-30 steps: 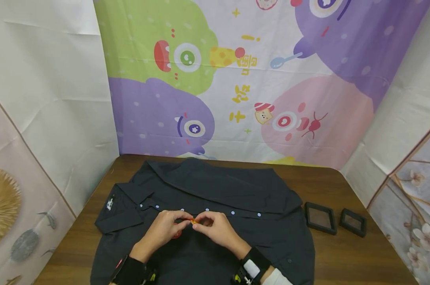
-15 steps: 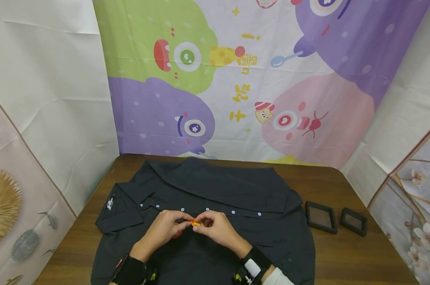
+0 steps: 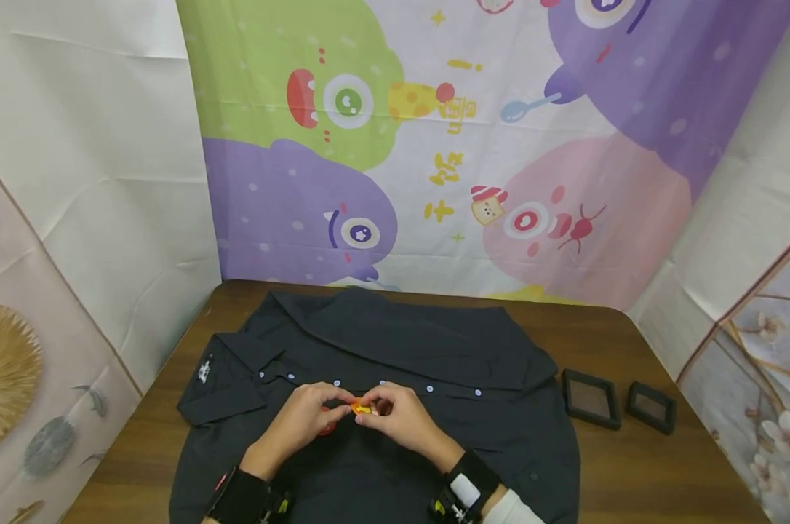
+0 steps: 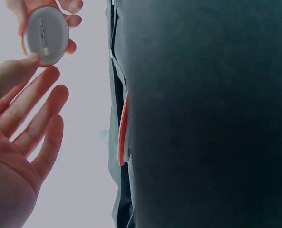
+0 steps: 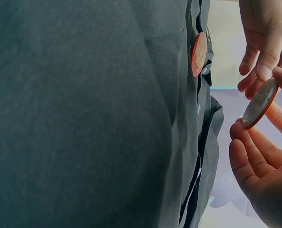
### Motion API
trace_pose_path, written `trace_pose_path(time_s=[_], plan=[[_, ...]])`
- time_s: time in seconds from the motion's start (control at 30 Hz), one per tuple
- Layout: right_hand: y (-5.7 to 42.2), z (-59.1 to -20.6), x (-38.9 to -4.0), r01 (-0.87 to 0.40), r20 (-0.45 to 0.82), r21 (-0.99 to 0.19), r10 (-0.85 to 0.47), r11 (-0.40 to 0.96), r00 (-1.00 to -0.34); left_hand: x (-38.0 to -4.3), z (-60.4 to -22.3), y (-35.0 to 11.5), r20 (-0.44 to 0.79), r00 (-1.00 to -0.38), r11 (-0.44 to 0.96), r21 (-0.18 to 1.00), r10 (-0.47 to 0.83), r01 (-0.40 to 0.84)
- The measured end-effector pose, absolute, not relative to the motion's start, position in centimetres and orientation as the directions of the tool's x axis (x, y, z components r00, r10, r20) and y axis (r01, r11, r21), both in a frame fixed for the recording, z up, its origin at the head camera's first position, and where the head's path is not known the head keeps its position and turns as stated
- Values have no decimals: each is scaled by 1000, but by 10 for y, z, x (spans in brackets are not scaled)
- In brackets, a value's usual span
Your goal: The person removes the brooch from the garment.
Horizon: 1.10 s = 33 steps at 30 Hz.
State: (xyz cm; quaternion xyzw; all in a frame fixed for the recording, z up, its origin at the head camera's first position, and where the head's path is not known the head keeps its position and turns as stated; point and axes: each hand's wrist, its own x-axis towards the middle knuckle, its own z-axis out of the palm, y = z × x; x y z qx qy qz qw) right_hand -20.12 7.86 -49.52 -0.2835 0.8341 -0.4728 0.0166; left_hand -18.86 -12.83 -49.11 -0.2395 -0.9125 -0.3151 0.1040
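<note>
A round button badge, orange and yellow on its face, is held above the dark shirt. My left hand pinches one edge between thumb and fingers, and my right hand pinches the opposite edge. In the left wrist view the badge back is pale, with a straight pin across it, apparently fastened. A second badge with a red rim lies on the shirt, partly hidden behind my left hand in the head view.
The shirt is spread over a brown wooden table, with its row of pale buttons running across. Two black square frames, a larger one and a smaller one, lie on the right. A cartoon cloth hangs behind the table.
Between my fingers the badge has tilted, so more of its orange and yellow face shows in the head view. Both hands stay in nearly the same place.
</note>
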Motion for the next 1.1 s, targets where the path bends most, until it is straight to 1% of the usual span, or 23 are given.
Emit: trace_pose_path(time_s=[0.23,0.47,0.83,1.1], plan=[[79,-497,-202,-497,275,-771,-496,398,-824,-188,-492,-128,355,-856,699,498,375,513],[80,-496,-202,-540,303,-716,-500,442,-811,-190,-494,-128,377,-842,697,478,387,535],[82,-493,-200,-557,325,-688,-489,465,-809,-190,-493,-125,349,-859,704,496,375,508],[83,-492,-200,-563,324,-677,-495,474,-806,-190,-492,-124,345,-856,714,476,385,513]])
